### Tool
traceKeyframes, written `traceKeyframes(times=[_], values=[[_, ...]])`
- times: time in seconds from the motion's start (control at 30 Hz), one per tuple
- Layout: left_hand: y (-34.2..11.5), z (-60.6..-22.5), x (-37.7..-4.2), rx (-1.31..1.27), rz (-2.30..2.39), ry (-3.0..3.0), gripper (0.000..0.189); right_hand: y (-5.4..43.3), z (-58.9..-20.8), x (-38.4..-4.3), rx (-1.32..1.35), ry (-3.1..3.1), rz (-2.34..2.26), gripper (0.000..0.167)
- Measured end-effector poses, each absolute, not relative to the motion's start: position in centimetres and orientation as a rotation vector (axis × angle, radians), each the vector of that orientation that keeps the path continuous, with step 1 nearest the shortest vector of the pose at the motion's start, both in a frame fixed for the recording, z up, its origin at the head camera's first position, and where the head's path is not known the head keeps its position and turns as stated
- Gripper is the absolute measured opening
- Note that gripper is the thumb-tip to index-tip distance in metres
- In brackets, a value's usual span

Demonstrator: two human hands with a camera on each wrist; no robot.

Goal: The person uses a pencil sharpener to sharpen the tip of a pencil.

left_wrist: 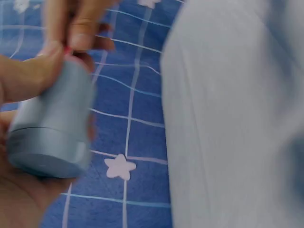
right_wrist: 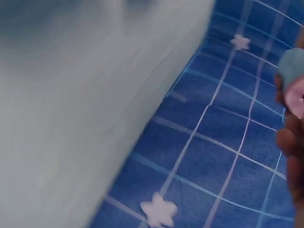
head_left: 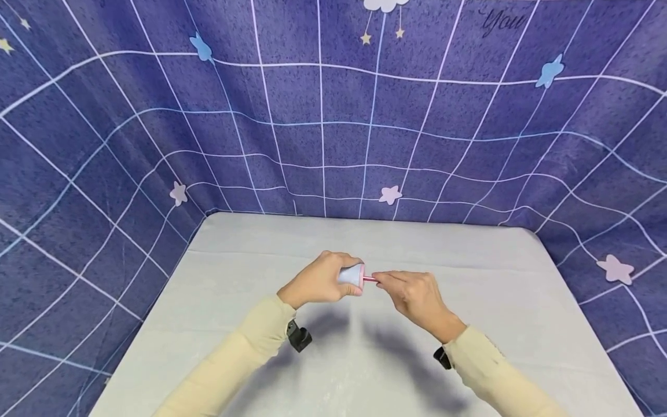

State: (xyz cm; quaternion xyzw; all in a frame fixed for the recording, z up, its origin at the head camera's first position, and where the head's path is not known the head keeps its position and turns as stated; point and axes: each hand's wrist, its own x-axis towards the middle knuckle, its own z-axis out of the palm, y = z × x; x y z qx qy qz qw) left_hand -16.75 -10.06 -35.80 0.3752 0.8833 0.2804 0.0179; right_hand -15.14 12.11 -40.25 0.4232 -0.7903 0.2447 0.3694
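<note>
Above the middle of the table, my left hand (head_left: 324,279) grips a light blue cylinder that looks like a pencil sharpener (head_left: 351,274). Its pink end (right_wrist: 293,99) faces right; the rounded blue base shows in the left wrist view. A thin red pencil (head_left: 370,278) sticks out of that pink end, lying nearly level. My right hand (head_left: 417,295) pinches the pencil close to the sharpener between thumb and fingers. The pencil's far part is hidden by the right hand, and its tip is out of sight inside the sharpener.
A white-covered table (head_left: 250,237) lies beneath both hands. Behind it and at both sides hangs a blue-purple curtain (head_left: 344,145) with grid lines and stars. Black wrist straps (head_left: 299,336) sit at the sleeve ends.
</note>
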Motion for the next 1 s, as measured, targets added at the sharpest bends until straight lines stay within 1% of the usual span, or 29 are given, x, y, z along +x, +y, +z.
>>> traceKeyframes(times=[0.07, 0.1, 0.2, 0.27, 0.37, 0.43, 0.47, 0.53, 0.63, 0.73, 0.8, 0.87, 1.0], values=[[-10.0, -35.9, -16.3, 1.315, 0.736, 2.856, 0.046, 12.1, -40.1, -15.0, 1.087, -2.215, 0.928, 0.014], [-9.9, -36.0, -16.1, 1.409, 0.65, 2.913, 0.049, 12.2, -39.9, -14.9, 1.071, -2.313, 1.12, 0.014], [-9.8, -36.6, -15.6, 1.717, 0.432, 3.063, 0.054, 12.7, -39.2, -15.1, 0.938, -2.547, 1.692, 0.02], [-9.7, -37.4, -15.5, 1.908, 0.323, 3.14, 0.054, 13.2, -38.7, -15.5, 0.861, -2.654, 1.997, 0.025], [-9.6, -38.9, -15.2, 2.173, 0.201, 3.223, 0.053, 13.8, -38.4, -16.0, 0.874, -2.754, 2.263, 0.031], [-9.6, -39.8, -15.1, 2.258, 0.173, 3.271, 0.052, 14.0, -38.2, -16.3, 0.911, -2.82, 2.28, 0.032], [-9.6, -40.2, -15.0, 2.26, 0.176, 3.299, 0.053, 14.0, -38.1, -16.4, 0.942, -2.842, 2.241, 0.032], [-9.6, -40.6, -15.0, 2.184, 0.236, 3.337, 0.055, 13.9, -38.0, -16.5, 0.992, -2.867, 2.064, 0.029], [-9.6, -40.5, -15.1, 1.947, 0.309, 3.371, 0.059, 13.3, -38.0, -16.4, 1.009, -2.832, 1.712, 0.022], [-9.8, -39.8, -15.2, 1.718, 0.358, 3.362, 0.059, 12.8, -38.6, -16.0, 0.991, -2.701, 1.305, 0.017], [-9.8, -39.1, -15.4, 1.599, 0.384, 3.339, 0.057, 12.5, -39.2, -15.7, 0.961, -2.56, 1.045, 0.018], [-9.8, -38.5, -15.6, 1.503, 0.447, 3.301, 0.056, 12.4, -39.8, -15.7, 0.936, -2.393, 0.834, 0.022], [-9.8, -37.4, -16.0, 1.305, 0.61, 3.197, 0.055, 12.3, -40.6, -15.8, 0.92, -2.146, 0.616, 0.029]])
